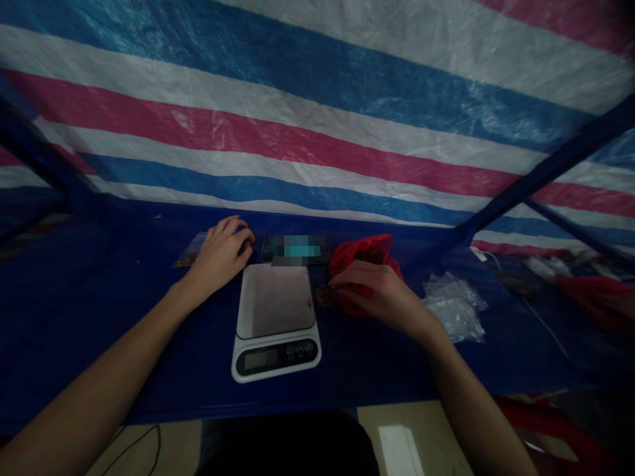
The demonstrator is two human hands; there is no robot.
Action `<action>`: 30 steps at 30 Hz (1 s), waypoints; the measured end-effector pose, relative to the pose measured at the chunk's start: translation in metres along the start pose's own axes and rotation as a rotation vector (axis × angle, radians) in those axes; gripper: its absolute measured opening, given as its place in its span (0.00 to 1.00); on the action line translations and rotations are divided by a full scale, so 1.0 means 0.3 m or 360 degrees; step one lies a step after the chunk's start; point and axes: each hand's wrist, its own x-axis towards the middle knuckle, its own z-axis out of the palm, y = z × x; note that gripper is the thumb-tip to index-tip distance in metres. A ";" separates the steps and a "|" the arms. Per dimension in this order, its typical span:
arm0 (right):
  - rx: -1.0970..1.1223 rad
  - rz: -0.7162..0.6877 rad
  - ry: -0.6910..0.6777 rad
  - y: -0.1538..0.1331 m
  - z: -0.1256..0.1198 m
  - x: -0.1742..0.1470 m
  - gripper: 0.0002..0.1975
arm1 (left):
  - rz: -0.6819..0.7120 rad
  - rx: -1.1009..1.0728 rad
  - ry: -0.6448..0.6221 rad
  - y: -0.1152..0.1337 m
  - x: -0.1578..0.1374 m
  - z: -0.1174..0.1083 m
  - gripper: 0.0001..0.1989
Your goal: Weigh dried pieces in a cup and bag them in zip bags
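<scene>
My left hand (223, 251) lies on the blue table beyond the scale's left back corner, its fingers bent and apart with nothing in them. Partly under it is a small clear plastic bag (187, 256) with something brownish inside. My right hand (381, 291) reaches across the front of a red plastic bag (394, 261) that holds dark brown pieces. Its fingertips close on a small brown clump (325, 295), too dim to name, beside the scale. A white digital scale (275, 304) stands between my hands, with a tiny orange-brown crumb (309, 302) on its plate.
Behind the scale lies a dark phone (268, 250) with a lit screen. Several clear zip bags (456, 307) are piled right of my right hand. Blue frame bars (520, 192) and a striped tarp (297, 145) enclose the table. Another person's hand (622, 304) shows at far right, near red plastic.
</scene>
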 end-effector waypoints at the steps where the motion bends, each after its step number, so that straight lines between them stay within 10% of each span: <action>1: -0.0007 0.0003 0.0000 0.002 0.002 0.001 0.09 | -0.0002 0.0002 -0.0003 0.001 0.000 0.000 0.16; 19: 0.0054 -0.0002 0.0110 -0.027 0.003 -0.001 0.12 | -0.0008 -0.0033 0.0002 0.009 -0.001 -0.006 0.16; 30: -0.0093 0.0080 -0.0527 0.017 -0.015 -0.023 0.08 | -0.0023 0.0004 0.0007 0.014 0.003 -0.007 0.15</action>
